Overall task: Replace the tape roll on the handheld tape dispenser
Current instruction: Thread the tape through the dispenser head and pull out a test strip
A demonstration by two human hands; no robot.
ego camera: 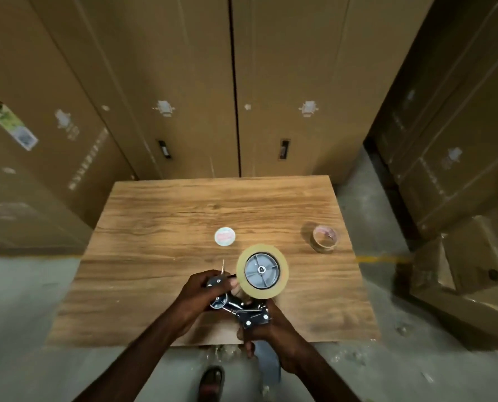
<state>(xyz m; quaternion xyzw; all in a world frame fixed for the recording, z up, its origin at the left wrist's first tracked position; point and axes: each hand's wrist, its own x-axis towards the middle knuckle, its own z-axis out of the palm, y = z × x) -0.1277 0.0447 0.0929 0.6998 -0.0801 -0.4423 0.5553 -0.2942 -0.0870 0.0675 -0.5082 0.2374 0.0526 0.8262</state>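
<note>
I hold a metal handheld tape dispenser [243, 310] above the near edge of the wooden table [160, 216]. A full roll of clear tape [282, 278] sits on its grey hub [261, 269]. My right hand [268, 335] grips the dispenser's handle from below. My left hand [205, 293] pinches the dispenser's front end, beside the roll, with fingertips at the tape's edge. A nearly spent tape roll with a brown cardboard core [324, 238] stands at the table's right side.
A small round white disc with red print [225, 236] lies mid-table, just beyond the dispenser. Tall cardboard boxes [184, 82] stand behind and on both sides. The floor is grey concrete [24, 314], and a sandalled foot [211, 381] shows below the table edge.
</note>
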